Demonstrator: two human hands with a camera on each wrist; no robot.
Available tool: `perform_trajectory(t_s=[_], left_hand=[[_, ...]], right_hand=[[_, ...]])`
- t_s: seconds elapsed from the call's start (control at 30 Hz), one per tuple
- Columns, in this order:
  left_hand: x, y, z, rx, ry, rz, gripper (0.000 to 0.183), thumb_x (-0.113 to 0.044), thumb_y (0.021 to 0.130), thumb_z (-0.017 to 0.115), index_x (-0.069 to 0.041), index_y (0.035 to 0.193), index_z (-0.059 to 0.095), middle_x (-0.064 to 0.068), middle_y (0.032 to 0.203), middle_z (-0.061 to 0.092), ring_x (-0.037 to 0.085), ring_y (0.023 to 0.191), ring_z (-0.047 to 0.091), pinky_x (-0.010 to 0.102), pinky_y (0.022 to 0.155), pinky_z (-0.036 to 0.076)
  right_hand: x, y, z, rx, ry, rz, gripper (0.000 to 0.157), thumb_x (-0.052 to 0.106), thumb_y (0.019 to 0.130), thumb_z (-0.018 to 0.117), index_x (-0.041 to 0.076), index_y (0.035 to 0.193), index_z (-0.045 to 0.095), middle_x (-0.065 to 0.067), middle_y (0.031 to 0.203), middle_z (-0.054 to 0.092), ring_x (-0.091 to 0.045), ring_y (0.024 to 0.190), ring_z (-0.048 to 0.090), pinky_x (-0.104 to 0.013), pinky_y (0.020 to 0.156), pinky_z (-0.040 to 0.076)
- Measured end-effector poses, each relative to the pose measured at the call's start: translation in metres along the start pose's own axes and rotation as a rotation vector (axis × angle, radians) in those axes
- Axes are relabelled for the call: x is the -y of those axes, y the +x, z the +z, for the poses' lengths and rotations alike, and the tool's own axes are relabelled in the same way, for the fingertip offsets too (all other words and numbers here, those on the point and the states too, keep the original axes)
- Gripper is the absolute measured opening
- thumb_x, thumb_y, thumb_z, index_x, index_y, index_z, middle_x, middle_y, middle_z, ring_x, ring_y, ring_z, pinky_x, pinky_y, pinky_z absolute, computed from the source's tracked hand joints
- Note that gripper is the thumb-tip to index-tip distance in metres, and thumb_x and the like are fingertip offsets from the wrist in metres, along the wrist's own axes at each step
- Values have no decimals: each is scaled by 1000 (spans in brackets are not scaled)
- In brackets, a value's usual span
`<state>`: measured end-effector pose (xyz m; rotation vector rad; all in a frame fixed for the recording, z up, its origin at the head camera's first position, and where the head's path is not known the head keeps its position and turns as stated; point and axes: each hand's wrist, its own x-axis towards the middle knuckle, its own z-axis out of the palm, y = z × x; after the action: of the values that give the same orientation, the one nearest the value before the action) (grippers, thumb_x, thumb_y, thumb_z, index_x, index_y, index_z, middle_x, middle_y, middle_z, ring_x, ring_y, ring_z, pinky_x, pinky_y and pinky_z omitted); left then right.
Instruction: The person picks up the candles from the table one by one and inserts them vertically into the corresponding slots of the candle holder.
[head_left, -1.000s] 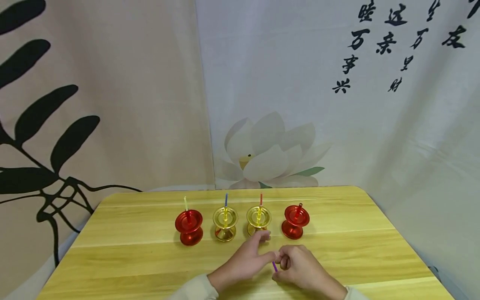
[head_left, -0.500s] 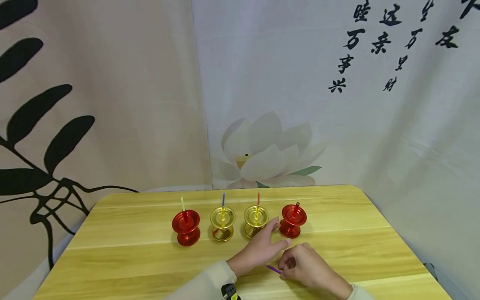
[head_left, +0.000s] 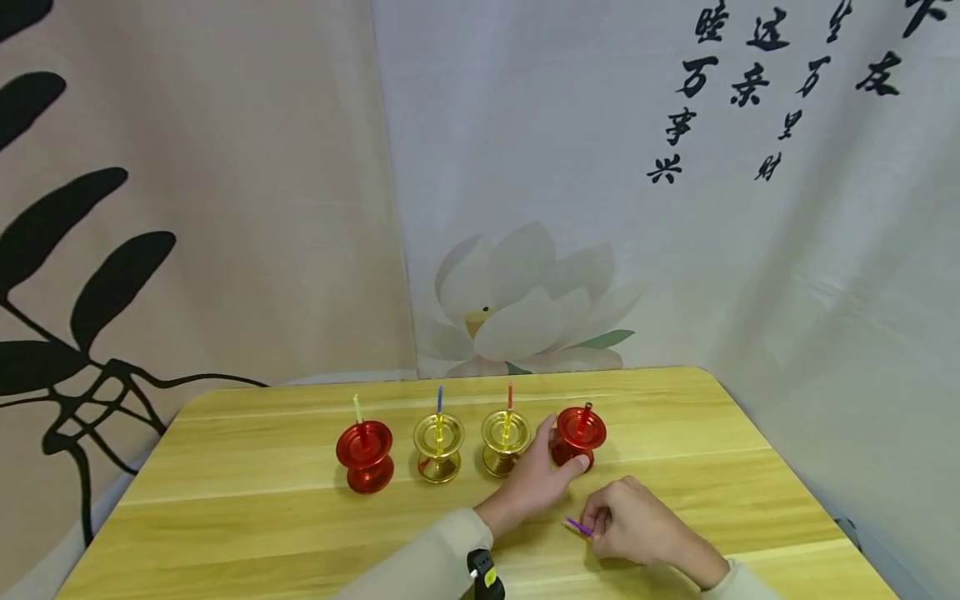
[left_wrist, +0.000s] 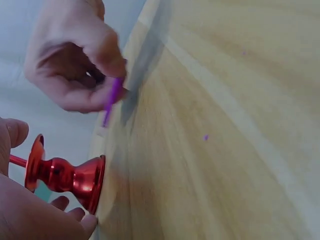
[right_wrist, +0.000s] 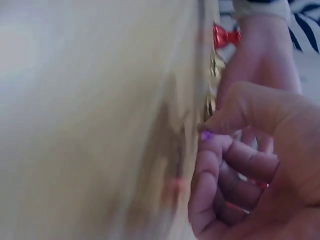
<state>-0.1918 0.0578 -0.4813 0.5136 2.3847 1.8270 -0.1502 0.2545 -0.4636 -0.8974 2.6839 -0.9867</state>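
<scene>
Between its fingertips, my right hand [head_left: 633, 521] pinches a thin purple candle [head_left: 578, 527], which also shows in the left wrist view, slanting down from the fingers. My left hand [head_left: 532, 483] reaches to the rightmost red candle holder [head_left: 581, 428], its fingers along the left side and its thumb in front. Seen from the left wrist, the fingers lie loosely beside that holder and the thumb stands apart; contact is hard to tell. A short red stem stands up from the holder's dish. In the right wrist view only the purple candle's end [right_wrist: 206, 135] shows.
To the left stand a gold holder [head_left: 506, 433] with a red candle, a gold holder [head_left: 438, 437] with a blue candle, and a red holder [head_left: 364, 446] with a pale yellow candle. Small purple specks [left_wrist: 206, 137] lie on the wooden table [head_left: 262, 517]. Printed curtain hangs behind.
My left hand has moved rightward from beside my right hand to the rightmost red holder. The right hand keeps the purple candle, its direction altered, and has shifted slightly right. The head view has turned slightly.
</scene>
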Motion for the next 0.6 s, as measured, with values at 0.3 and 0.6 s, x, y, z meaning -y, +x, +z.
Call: perform_trajectory(t_s=[0.3,0.6], left_hand=[[-1,9,3,-8,-45,-37,82,-29,106,75,-3,170,31,19,147,62,38,138,60,59,120,42],[-1,16,8,5,-60,-46,84,-31,105,76,-6,170,29,20,154,59,35,142,58,55,120,44]], right_hand=[[-16,4,-45,-171,89,-2,20,-6,78,77,13,84,74,12,74,64,-2,67,58,-23,59,52],[-12,32,-70,-419,145,103,10,-2,90,79,8,93,77,1,87,73,-14,81,68,-26,72,59]])
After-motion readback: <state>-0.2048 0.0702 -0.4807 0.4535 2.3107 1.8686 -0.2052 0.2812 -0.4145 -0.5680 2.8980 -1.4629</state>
